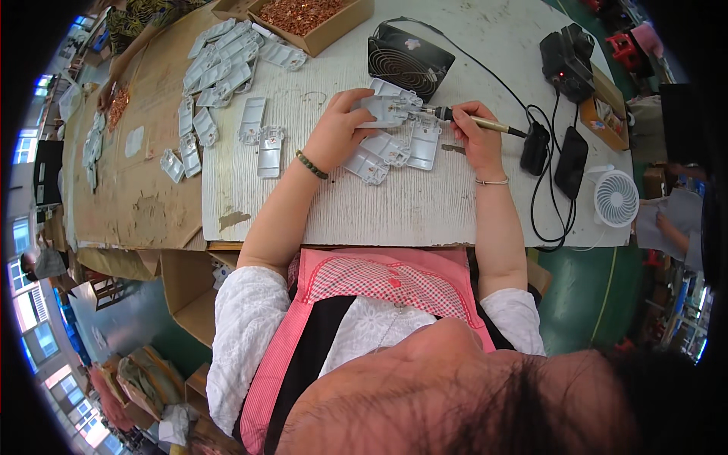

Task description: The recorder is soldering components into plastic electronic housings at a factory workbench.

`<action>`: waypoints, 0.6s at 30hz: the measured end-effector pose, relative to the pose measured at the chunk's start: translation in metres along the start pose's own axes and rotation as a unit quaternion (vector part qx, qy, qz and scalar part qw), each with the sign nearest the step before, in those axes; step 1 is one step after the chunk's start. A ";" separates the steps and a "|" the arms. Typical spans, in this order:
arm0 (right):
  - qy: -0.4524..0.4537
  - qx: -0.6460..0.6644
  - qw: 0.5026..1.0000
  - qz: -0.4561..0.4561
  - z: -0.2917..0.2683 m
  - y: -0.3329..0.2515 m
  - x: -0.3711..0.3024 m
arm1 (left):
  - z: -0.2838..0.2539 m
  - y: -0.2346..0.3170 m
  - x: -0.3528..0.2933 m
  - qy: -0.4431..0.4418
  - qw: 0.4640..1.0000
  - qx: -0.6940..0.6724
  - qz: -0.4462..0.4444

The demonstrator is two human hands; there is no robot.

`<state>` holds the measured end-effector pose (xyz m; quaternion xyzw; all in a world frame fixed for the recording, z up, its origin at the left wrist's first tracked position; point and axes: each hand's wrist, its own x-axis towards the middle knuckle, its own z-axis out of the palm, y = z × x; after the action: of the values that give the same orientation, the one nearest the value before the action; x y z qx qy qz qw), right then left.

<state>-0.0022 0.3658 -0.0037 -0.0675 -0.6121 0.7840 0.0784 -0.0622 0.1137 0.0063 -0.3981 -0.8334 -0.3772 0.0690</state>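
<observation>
On my remote feed, the right hand (475, 140) has a soldering iron (490, 124) around 1 o'clock, left hand (341, 127) is on a plastic case (388, 112) at 12, pile of cases (223, 64) at 11.

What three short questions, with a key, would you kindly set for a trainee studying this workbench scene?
1. Which of the person's hands holds the pen-shaped tool?

2. True or false: the open cardboard box of small copper-coloured parts stands to the left of the black square fan.

3. Fill the gap: the left hand has its fingers on a pale plastic piece, and on its wrist is a bracelet strung with round ____.

Key:
1. The right hand.
2. True.
3. Beads.
</observation>
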 end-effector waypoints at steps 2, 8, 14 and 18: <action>-0.001 -0.001 1.000 -0.002 0.001 0.000 0.000 | 0.000 0.000 -0.001 -0.002 1.000 0.000 -0.002; -0.003 -0.024 1.000 -0.012 0.000 0.001 0.000 | 0.000 0.000 0.000 -0.002 1.000 0.005 -0.004; -0.005 -0.032 0.999 -0.013 -0.002 0.002 0.000 | 0.001 -0.001 0.000 -0.001 1.000 0.005 -0.002; -0.022 -0.027 0.999 -0.002 -0.002 0.002 -0.001 | 0.000 0.000 0.001 -0.001 1.000 0.005 0.001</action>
<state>-0.0010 0.3671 -0.0059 -0.0515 -0.6350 0.7680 0.0649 -0.0624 0.1141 0.0067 -0.3989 -0.8348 -0.3729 0.0703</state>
